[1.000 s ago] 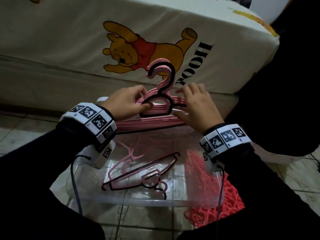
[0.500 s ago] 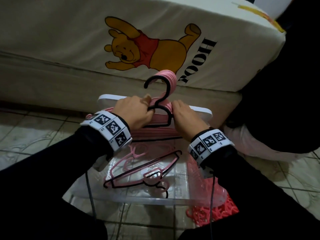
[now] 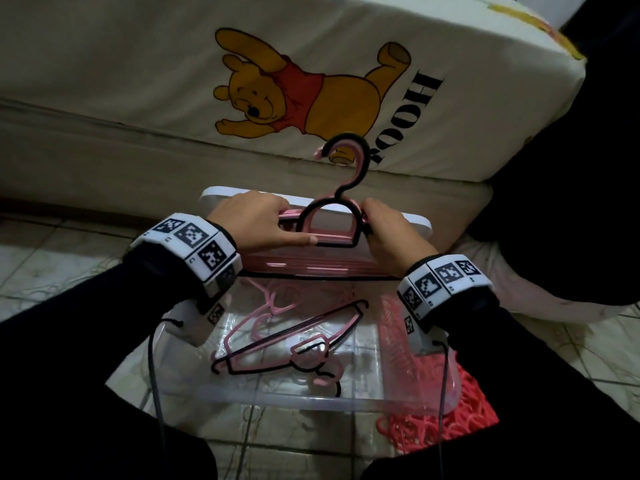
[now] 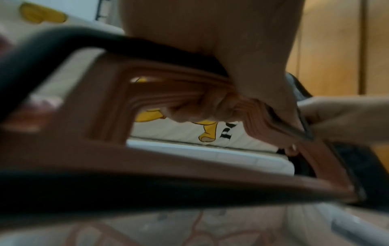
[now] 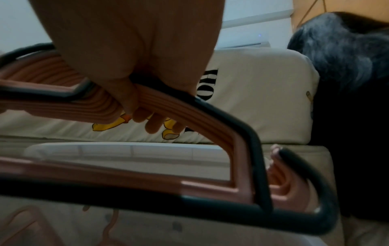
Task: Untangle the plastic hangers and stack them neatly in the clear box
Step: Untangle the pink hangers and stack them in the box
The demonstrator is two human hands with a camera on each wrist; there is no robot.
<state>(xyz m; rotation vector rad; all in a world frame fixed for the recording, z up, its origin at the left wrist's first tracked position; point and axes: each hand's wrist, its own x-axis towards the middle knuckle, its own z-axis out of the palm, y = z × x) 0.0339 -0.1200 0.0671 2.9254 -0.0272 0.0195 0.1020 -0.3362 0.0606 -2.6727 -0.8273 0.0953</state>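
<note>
Two hands: both grip one bundle of hangers (image 3: 332, 233) above the far edge of the clear box (image 3: 277, 400).
Bundle: pink hangers packed flat together with a black one on the near face; hooks point up, away from the box, in front of the mattress.
Left hand (image 3: 258, 223): fingers (image 4: 202, 108) curled around the left shoulder of the bundle from above, thumb lying along the lower bar on the near side.
Right hand (image 3: 388, 233): fingers (image 5: 151, 123) wrapped over the right shoulder, clamped on the stacked bars; thumb not clearly seen.
Bundle against the grip: the neck and hooks rise between the two hands; the long bottom bars run below both hands, over the far wall of the box.
Inside the box: a few loose hangers (image 3: 294, 344), pink and black, lying crossed on the bottom.
Right of the box: a red plastic heap (image 3: 446, 420), touching the box wall.
Beyond the box: a white lid (image 3: 412, 223), then a mattress (image 3: 138, 81) with a yellow bear print.
</note>
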